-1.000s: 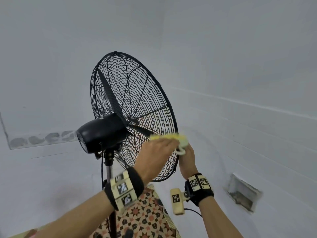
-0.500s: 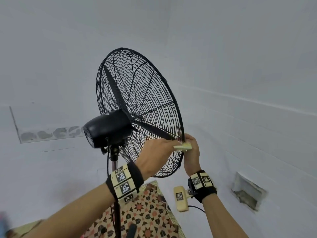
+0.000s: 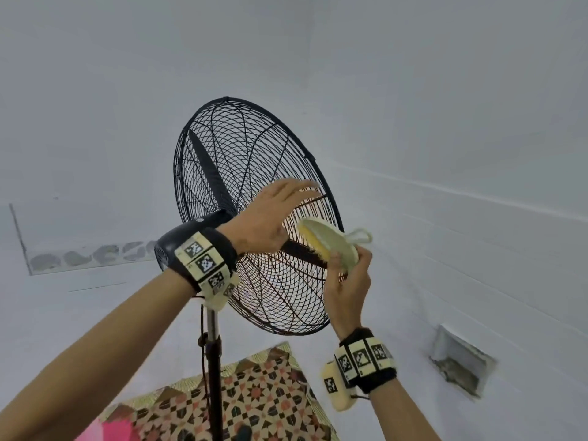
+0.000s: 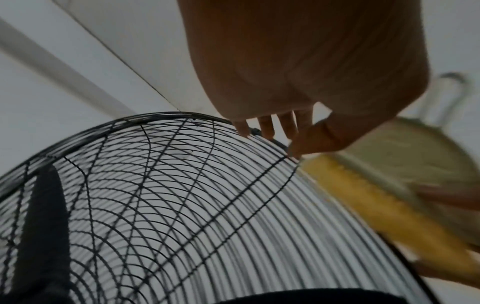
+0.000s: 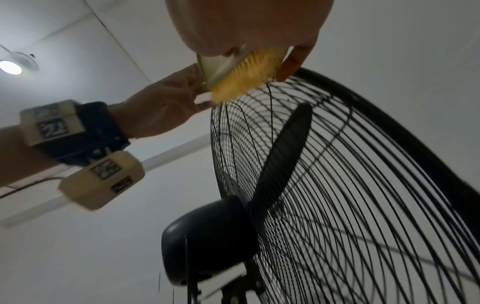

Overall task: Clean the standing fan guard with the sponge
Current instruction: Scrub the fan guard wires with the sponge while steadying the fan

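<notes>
The black wire fan guard (image 3: pixel 270 148) stands tilted on its pole, with a dark blade (image 3: pixel 210 176) behind the wires. My right hand (image 3: pixel 346 262) grips a yellow-green sponge (image 3: pixel 331 243) with a white loop, holding it against the guard's right side near the rim. In the right wrist view the sponge (image 5: pixel 246 70) sits at the wires with fingers (image 5: pixel 291 61) curled round it. My left hand (image 3: pixel 299 192) is just above, fingers straight, reaching to the rim. Its fingertips (image 4: pixel 265 129) touch the guard (image 4: pixel 182 185), and the sponge (image 4: pixel 389 185) is blurred at the right.
The black motor housing (image 3: pixel 178 243) sits behind my left wrist, on a metal pole (image 3: pixel 213 361). A patterned mat (image 3: pixel 254 393) lies on the floor below. White walls surround the fan, with a recessed opening (image 3: pixel 461 367) low at the right. A ceiling lamp (image 5: pixel 10 66) glows.
Both hands rose from the guard's lower right rim. The left hand came off the sponge and opened toward the rim. The right hand now holds the sponge alone, higher up.
</notes>
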